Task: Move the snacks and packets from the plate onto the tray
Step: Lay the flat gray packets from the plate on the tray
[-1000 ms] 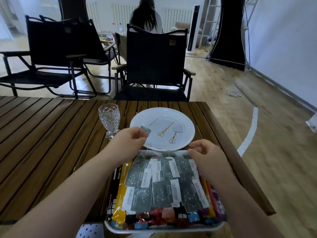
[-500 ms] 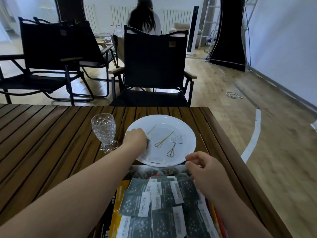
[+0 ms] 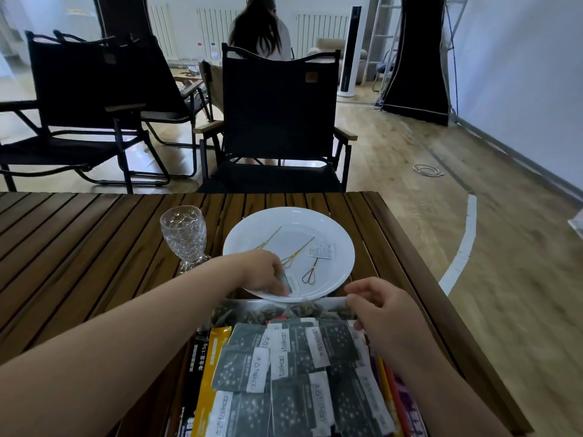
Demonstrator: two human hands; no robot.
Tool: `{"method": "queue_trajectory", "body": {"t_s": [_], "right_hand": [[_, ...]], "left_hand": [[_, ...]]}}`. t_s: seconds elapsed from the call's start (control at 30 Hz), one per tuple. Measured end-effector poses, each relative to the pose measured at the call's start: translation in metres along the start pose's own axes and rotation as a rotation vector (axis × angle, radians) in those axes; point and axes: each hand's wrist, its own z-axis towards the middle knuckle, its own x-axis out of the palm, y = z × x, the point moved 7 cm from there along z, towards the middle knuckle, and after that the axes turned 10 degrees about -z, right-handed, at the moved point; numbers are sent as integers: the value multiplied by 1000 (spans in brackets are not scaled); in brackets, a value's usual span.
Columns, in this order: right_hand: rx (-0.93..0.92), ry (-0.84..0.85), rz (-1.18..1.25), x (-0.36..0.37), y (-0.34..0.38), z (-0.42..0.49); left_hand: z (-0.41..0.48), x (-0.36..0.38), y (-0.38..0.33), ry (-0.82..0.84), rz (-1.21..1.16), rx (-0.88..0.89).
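A white plate (image 3: 335, 232) sits on the wooden table beyond the tray. On it lie thin gold picks (image 3: 298, 251), a small white packet (image 3: 321, 250) and a small grey-white packet (image 3: 289, 283) at the near edge. My left hand (image 3: 260, 272) rests on the plate's near left, its fingertips pinched on that grey-white packet. The tray (image 3: 328, 300), only its far rim visible, is packed with several grey packets (image 3: 284, 367) and a yellow packet (image 3: 214, 351). My right hand (image 3: 386, 313) rests at the tray's far right corner, fingers loosely curled and holding nothing.
A cut-glass goblet (image 3: 184, 236) stands just left of the plate, close to my left forearm. The table's right edge (image 3: 419, 263) runs close beside the tray. A black folding chair (image 3: 280, 121) stands behind the table, others sit further left, and a person sits beyond.
My left hand moved from the tray's far edge onto the plate and now sits at its near rim on a small packet. My right hand stayed by the tray's far right corner.
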Motion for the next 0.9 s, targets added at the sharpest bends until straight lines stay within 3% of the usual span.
{"method": "queue_trajectory", "body": {"t_s": [0.33, 0.47, 0.67, 0.9], "right_hand": [[-6, -7, 50, -9, 0, -3], [-8, -7, 69, -8, 1, -4], [-35, -4, 50, -11, -1, -6], [-27, -10, 61, -21, -7, -8]], "left_hand": [[15, -1, -3, 140, 247, -109], [22, 1, -6, 159, 161, -136], [45, -32, -37, -218, -193, -11], [80, -7, -67, -291, -191, 13]]}}
